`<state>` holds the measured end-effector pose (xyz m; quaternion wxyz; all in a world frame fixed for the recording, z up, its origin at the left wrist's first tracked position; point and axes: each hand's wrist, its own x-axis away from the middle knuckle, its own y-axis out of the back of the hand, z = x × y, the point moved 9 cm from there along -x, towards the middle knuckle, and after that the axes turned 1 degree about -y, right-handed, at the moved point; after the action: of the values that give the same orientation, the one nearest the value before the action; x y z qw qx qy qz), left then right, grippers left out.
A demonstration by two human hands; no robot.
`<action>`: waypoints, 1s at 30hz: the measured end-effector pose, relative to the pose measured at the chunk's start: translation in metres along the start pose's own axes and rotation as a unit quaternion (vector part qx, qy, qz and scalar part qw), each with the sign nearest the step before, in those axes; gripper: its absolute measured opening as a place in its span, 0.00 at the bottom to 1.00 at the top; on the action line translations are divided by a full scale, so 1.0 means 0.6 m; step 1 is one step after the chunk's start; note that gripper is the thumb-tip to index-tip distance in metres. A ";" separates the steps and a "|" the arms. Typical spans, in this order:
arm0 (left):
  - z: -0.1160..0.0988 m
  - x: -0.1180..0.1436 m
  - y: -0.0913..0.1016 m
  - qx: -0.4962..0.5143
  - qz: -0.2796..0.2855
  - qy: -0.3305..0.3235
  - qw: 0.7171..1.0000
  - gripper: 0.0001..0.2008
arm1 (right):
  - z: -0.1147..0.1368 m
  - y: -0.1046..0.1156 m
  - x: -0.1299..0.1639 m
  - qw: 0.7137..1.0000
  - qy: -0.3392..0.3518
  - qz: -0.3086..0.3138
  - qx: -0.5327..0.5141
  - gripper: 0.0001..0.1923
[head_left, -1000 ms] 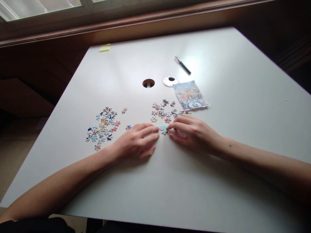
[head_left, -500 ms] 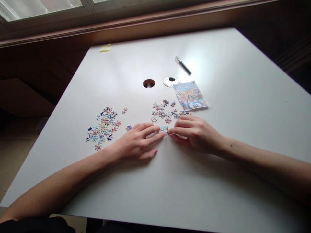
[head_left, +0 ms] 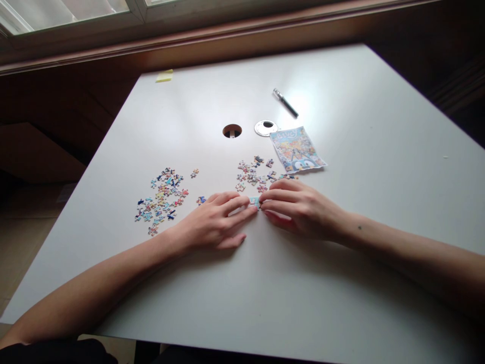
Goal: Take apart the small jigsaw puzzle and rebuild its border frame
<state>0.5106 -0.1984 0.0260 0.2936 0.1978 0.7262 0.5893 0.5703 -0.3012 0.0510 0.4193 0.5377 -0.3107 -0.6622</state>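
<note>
Light-blue jigsaw puzzle pieces [head_left: 254, 201] lie flat on the white table between my two hands, partly covered by fingertips. My left hand [head_left: 220, 220] rests over their left side with its fingers stretched out and the thumb apart. From the right, my right hand [head_left: 297, 206] pinches a small puzzle piece against their edge; that piece is nearly hidden under the fingers. A loose blue piece [head_left: 201, 200] lies just beyond the left knuckles. Beyond both hands is a group of loose puzzle pieces [head_left: 252, 176], some close to the right hand.
A larger scatter of puzzle pieces [head_left: 162, 199] lies on the left. Farther back are a picture sheet [head_left: 297, 149], a pen [head_left: 286, 103], a round cable hole [head_left: 232, 131], and its loose ring cover [head_left: 261, 132]. A yellow sticky note [head_left: 164, 76] is near the table's far edge.
My right hand has shifted slightly left, closer to the light-blue pieces, and its fingers now cover more of the small piece. The left hand has stayed in place.
</note>
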 end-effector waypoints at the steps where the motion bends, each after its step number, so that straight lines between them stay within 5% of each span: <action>1: -0.001 0.000 0.002 0.001 -0.006 -0.002 1.000 0.26 | 0.001 -0.001 -0.001 1.000 0.003 0.003 -0.004 0.06; 11: -0.012 -0.001 0.021 0.027 -0.070 -0.023 0.997 0.20 | 0.008 0.002 -0.004 1.000 0.013 0.017 -0.002 0.05; 18: -0.005 -0.003 0.003 0.020 -0.011 0.002 1.000 0.25 | 0.010 0.000 -0.005 0.999 0.009 0.031 0.005 0.06; 30: -0.005 -0.003 0.005 0.027 -0.012 0.006 1.000 0.23 | 0.008 -0.004 -0.003 0.999 0.004 0.043 0.006 0.06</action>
<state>0.5099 -0.2013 0.0300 0.2913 0.1932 0.7459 0.5670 0.5652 -0.2989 0.0506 0.4456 0.5292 -0.3351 -0.6396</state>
